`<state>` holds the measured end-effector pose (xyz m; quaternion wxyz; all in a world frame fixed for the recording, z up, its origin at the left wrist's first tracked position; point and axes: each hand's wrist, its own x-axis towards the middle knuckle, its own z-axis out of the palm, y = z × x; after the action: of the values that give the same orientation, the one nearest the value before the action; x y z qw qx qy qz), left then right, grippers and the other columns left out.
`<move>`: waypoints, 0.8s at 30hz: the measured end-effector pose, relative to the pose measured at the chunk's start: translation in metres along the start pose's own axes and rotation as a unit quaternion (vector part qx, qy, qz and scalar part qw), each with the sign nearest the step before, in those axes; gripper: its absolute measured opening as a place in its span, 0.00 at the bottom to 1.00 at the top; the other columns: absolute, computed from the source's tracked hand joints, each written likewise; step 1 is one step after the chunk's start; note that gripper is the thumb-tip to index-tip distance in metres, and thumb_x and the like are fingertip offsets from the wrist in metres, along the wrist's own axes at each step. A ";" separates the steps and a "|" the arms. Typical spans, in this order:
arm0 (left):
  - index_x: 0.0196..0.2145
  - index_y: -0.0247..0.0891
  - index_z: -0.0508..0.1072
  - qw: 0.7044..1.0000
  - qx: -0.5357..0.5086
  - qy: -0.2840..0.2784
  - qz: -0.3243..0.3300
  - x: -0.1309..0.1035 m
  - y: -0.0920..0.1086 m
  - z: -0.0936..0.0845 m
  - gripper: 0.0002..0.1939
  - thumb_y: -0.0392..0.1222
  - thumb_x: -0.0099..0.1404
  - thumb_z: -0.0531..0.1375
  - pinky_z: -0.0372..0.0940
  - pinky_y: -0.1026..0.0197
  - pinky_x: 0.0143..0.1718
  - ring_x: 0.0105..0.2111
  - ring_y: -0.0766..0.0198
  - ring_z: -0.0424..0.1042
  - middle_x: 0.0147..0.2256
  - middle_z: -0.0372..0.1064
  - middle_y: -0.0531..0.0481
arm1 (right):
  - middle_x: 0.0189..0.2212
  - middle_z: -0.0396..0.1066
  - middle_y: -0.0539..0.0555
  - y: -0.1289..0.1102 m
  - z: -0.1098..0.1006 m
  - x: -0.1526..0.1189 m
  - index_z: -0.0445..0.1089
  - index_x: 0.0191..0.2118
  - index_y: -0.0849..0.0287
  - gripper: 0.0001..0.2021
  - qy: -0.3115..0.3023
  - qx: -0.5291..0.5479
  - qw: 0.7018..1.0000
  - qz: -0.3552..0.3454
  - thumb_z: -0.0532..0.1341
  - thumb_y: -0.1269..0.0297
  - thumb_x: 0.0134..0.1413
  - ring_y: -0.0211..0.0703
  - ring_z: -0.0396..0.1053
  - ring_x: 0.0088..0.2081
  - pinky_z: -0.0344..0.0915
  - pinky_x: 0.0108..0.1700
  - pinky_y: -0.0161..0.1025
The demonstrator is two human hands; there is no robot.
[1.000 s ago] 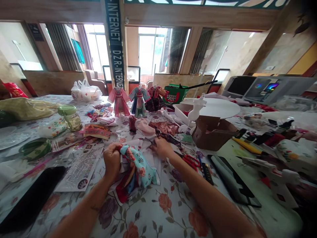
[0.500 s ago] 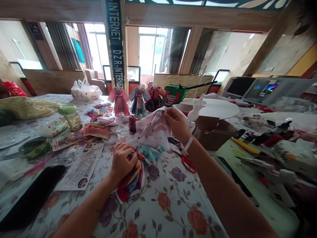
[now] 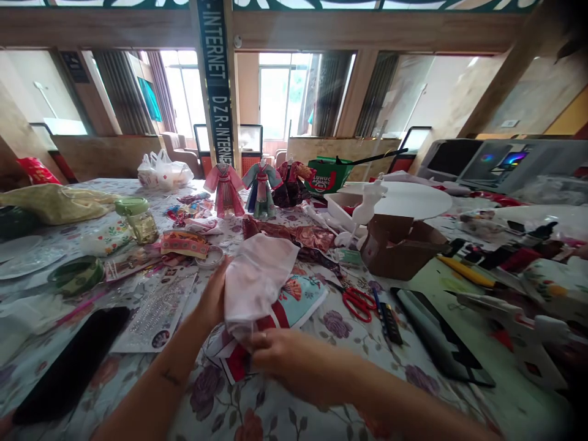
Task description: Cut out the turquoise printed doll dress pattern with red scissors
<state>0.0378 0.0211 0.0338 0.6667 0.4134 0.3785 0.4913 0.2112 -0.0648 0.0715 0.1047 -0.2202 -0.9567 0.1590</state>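
Observation:
A pale pinkish-white cloth [image 3: 260,275] is draped in front of my left hand [image 3: 215,297], whose fingers are mostly hidden behind it. My right hand [image 3: 287,358], somewhat blurred, pinches the lower edge of this cloth near the table. Beneath lies a light-blue printed fabric [image 3: 301,297] with a fan pattern and white border. Red fabric [image 3: 236,361] with a white edge shows below, partly covered by my right hand. Red-handled scissors [image 3: 359,304] rest to the right of the fabrics.
Small dressed figures, including a pink-robed one [image 3: 225,193], stand behind. At right are a brown cardboard box [image 3: 390,251], a white mannequin [image 3: 366,205] and a black tablet [image 3: 436,331]. A lidded jar [image 3: 140,223] and dark phone-like slab [image 3: 73,361] are at left.
My right hand has come down toward me, bringing the pale cloth over the printed fabrics. The left hand has moved up slightly and now sits behind the cloth. The scissors are more exposed.

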 end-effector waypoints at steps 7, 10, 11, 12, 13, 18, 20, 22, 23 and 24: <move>0.34 0.33 0.73 0.994 -0.056 0.077 -0.053 0.008 -0.016 -0.002 0.10 0.30 0.52 0.66 0.72 0.63 0.24 0.20 0.63 0.74 0.25 0.76 0.49 | 0.36 0.77 0.55 0.023 0.000 -0.031 0.74 0.40 0.60 0.07 0.055 0.194 0.977 0.073 0.59 0.66 0.60 0.39 0.75 0.35 0.69 0.37 0.30; 0.31 0.35 0.72 0.993 -0.045 0.098 -0.048 0.014 -0.016 -0.005 0.06 0.33 0.55 0.65 0.73 0.64 0.26 0.22 0.63 0.75 0.23 0.76 0.50 | 0.46 0.74 0.58 0.057 -0.009 -0.044 0.72 0.47 0.56 0.14 0.185 0.047 0.954 0.233 0.56 0.73 0.58 0.47 0.72 0.44 0.67 0.48 0.42; 0.31 0.35 0.72 0.993 -0.038 0.098 -0.048 0.015 -0.014 -0.006 0.05 0.33 0.56 0.65 0.73 0.64 0.27 0.22 0.63 0.75 0.23 0.75 0.51 | 0.51 0.70 0.61 0.069 -0.010 -0.049 0.69 0.52 0.56 0.20 0.194 0.031 0.948 0.250 0.56 0.76 0.55 0.51 0.69 0.50 0.62 0.53 0.48; 0.31 0.36 0.72 0.994 -0.029 0.092 -0.048 0.015 -0.012 -0.006 0.04 0.34 0.57 0.64 0.73 0.64 0.28 0.23 0.63 0.76 0.23 0.75 0.50 | 0.54 0.67 0.62 0.079 -0.011 -0.053 0.67 0.55 0.56 0.25 0.194 0.020 0.946 0.260 0.59 0.77 0.49 0.55 0.65 0.54 0.58 0.57 0.52; 0.30 0.36 0.72 0.995 -0.017 0.081 -0.050 0.015 -0.008 -0.006 0.03 0.36 0.58 0.63 0.73 0.63 0.28 0.23 0.62 0.76 0.23 0.75 0.50 | 0.56 0.64 0.63 0.087 -0.010 -0.058 0.65 0.57 0.57 0.31 0.190 0.013 0.944 0.268 0.61 0.77 0.44 0.58 0.62 0.56 0.57 0.58 0.53; 0.32 0.35 0.76 0.995 0.081 -0.021 -0.054 -0.001 0.018 -0.005 0.12 0.47 0.57 0.64 0.73 0.55 0.26 0.27 0.52 0.77 0.25 0.76 0.44 | 0.56 0.63 0.66 0.099 -0.005 -0.069 0.64 0.58 0.62 0.29 0.194 -0.001 0.935 0.296 0.60 0.74 0.47 0.58 0.61 0.56 0.56 0.58 0.53; 0.34 0.37 0.78 0.987 0.147 -0.058 -0.038 -0.010 0.028 -0.007 0.15 0.39 0.46 0.71 0.72 0.57 0.27 0.31 0.52 0.77 0.29 0.77 0.46 | 0.54 0.65 0.64 0.097 -0.003 -0.069 0.65 0.57 0.60 0.25 0.198 0.005 0.935 0.294 0.60 0.71 0.51 0.55 0.64 0.54 0.57 0.57 0.51; 0.35 0.39 0.78 0.969 0.232 -0.081 -0.005 -0.016 0.034 -0.010 0.25 0.29 0.34 0.73 0.71 0.61 0.27 0.32 0.54 0.76 0.30 0.76 0.50 | 0.53 0.67 0.62 0.096 -0.001 -0.068 0.67 0.55 0.57 0.24 0.203 0.016 0.935 0.290 0.62 0.67 0.51 0.54 0.66 0.52 0.60 0.55 0.49; 0.35 0.40 0.79 0.961 0.264 -0.085 0.010 -0.017 0.037 -0.011 0.28 0.27 0.32 0.72 0.70 0.63 0.26 0.31 0.55 0.76 0.30 0.76 0.52 | 0.50 0.69 0.61 0.096 0.000 -0.066 0.70 0.53 0.57 0.22 0.207 0.022 0.934 0.289 0.64 0.66 0.50 0.54 0.68 0.50 0.62 0.53 0.47; 0.34 0.40 0.79 0.952 0.292 -0.084 0.026 -0.017 0.040 -0.012 0.27 0.25 0.32 0.72 0.68 0.65 0.24 0.29 0.57 0.75 0.29 0.76 0.53 | 0.47 0.72 0.60 0.097 0.000 -0.065 0.73 0.48 0.57 0.18 0.214 0.027 0.933 0.288 0.64 0.65 0.49 0.54 0.69 0.47 0.64 0.50 0.46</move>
<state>0.0089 0.0138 0.0674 0.5336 0.6395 0.4368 0.3399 0.3058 -0.0119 0.0287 0.2624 -0.5123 -0.8024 0.1574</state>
